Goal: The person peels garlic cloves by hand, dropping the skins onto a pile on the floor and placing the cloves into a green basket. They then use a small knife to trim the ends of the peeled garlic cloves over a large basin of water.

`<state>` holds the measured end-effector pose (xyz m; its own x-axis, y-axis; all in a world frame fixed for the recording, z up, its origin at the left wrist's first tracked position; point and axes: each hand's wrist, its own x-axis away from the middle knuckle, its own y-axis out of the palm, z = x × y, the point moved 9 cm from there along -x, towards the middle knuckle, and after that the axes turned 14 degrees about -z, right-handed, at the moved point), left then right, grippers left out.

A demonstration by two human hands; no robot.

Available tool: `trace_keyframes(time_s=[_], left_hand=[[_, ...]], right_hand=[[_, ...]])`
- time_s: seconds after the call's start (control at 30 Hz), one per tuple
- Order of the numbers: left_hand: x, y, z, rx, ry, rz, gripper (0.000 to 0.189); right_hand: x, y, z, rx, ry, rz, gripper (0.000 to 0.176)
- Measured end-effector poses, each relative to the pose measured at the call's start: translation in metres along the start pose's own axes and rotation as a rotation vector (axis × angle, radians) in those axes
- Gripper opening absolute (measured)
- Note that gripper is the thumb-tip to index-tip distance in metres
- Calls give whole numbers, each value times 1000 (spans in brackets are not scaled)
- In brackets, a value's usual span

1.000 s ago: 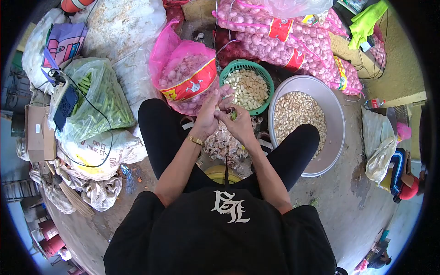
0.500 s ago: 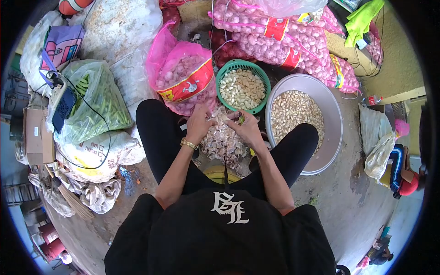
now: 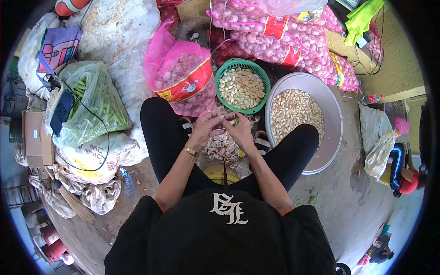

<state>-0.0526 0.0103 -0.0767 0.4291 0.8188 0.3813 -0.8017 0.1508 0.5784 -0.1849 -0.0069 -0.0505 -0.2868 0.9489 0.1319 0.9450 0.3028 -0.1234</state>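
Observation:
My left hand point(image 3: 204, 130) and my right hand point(image 3: 239, 133) meet above a heap of garlic skins point(image 3: 224, 145) between my knees. Both have closed fingers, thumbs and fingertips pinched together; whatever sits between them is too small to make out. A small green bit shows at my right hand's fingers. Just beyond stands a green basket point(image 3: 263, 106) of pale peeled garlic cloves point(image 3: 241, 86). To the right, a big pale basin point(image 3: 332, 133) holds many garlic cloves point(image 3: 295, 110) with browner skins. An opened pink mesh sack point(image 3: 181, 73) of garlic bulbs leans beyond my left hand.
Full pink mesh sacks point(image 3: 270, 46) of garlic are piled at the back right. At left are a clear bag of green vegetables point(image 3: 94, 103), a phone point(image 3: 62, 112) with a cable, and a white sack point(image 3: 103, 153). A yellowish container point(image 3: 220, 174) sits close to my body.
My hands have drawn closer together, fingertips now meeting, and the left has shifted slightly right. More of the skin heap is covered by them. The view has tilted a little.

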Motion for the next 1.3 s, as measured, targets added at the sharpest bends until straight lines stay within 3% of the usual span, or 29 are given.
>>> trace_keyframes(time_s=[0.23, 0.3, 0.33, 0.37, 0.47, 0.53, 0.63, 0.83, 0.97, 1.07, 1.13, 1.2, 1.3], left_hand=[[-18, -7, -4, -65, 43, -6, 34], [-21, -9, -4, -42, 96, 45, 32], [-23, -8, -2, -4, 157, 44, 30], [-26, -8, -2, -4, 154, 43, 30], [-30, -1, 7, -24, 205, -25, 27], [-29, 5, 14, 0, 183, -7, 27], [-26, 12, 19, 61, 166, -9, 28], [-28, 20, 30, 9, 200, -80, 27], [-27, 26, 40, 5, 199, -75, 28], [-27, 37, 57, -61, 173, -102, 33], [-29, 44, 69, -105, 179, -140, 39], [-39, 39, 74, -77, 172, -136, 40], [-48, 31, 78, -29, 196, -102, 37]], right_hand=[[-1, -13, -20, 62, -14, -75, 30], [-4, -28, -22, -29, 67, 20, 36], [-11, -33, -28, 125, -52, 23, 37], [-15, -37, -26, 124, -50, 25, 37], [-22, -36, -9, 54, 116, -83, 40], [-25, -34, -22, 289, -85, -81, 42], [-21, -34, -35, 256, 17, -185, 43], [-17, -31, -64, 353, -98, -154, 41], [-19, -32, -72, 413, -23, -175, 39], [-27, -39, -74, 378, -72, -186, 40], [-38, -54, -92, 437, -221, -120, 39], [-60, -88, -105, 131, -126, -1, 37], [-58, -114, -164, -417, -314, 112, 40]])
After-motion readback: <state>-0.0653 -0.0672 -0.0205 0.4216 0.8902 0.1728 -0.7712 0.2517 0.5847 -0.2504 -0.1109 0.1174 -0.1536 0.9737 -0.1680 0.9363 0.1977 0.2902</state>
